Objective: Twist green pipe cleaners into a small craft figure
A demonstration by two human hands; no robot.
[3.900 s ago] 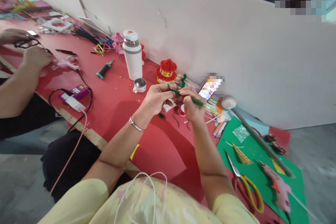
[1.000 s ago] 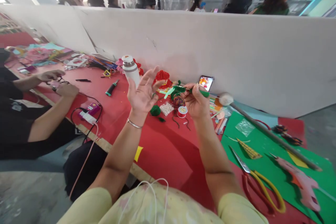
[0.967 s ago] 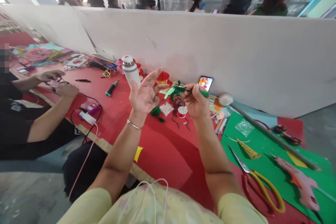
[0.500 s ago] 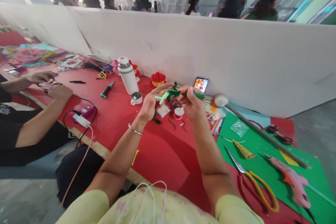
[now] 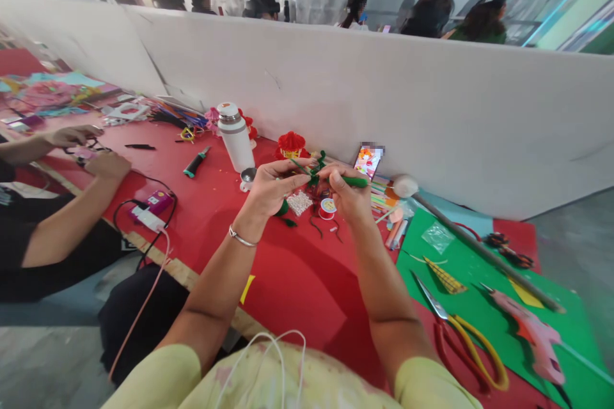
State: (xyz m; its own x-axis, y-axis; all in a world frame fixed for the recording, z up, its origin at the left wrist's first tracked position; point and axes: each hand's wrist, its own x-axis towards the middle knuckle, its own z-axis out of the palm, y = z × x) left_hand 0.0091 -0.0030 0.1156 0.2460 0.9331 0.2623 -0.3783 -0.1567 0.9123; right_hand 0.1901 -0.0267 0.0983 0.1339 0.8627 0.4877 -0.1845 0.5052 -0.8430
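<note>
My left hand (image 5: 268, 186) pinches a dark green yarn piece (image 5: 315, 174) between thumb and fingers, with a curled end sticking up. Close beside it, my right hand (image 5: 348, 190) is closed around a green-handled crochet hook (image 5: 355, 181); its tip is hidden at the yarn. Both hands are held above the red table, nearly touching. Below them lie a pack of white beads (image 5: 299, 203), a spool with a white top (image 5: 327, 208) and dark yarn strands. More dark green yarn (image 5: 283, 208) shows under my left hand.
A white thermos (image 5: 236, 140) and its cup (image 5: 247, 177) stand to the left. Behind are a red lantern-like ornament (image 5: 291, 144) and a phone (image 5: 369, 160) against the partition. Scissors (image 5: 460, 332) and a pink glue gun (image 5: 527, 332) lie right. A co-worker's hands (image 5: 103, 163) work at left.
My left fingers have closed in on the green yarn, and the light green strip seen in that hand no longer shows clearly. My right hand has shifted slightly left and down with the hook.
</note>
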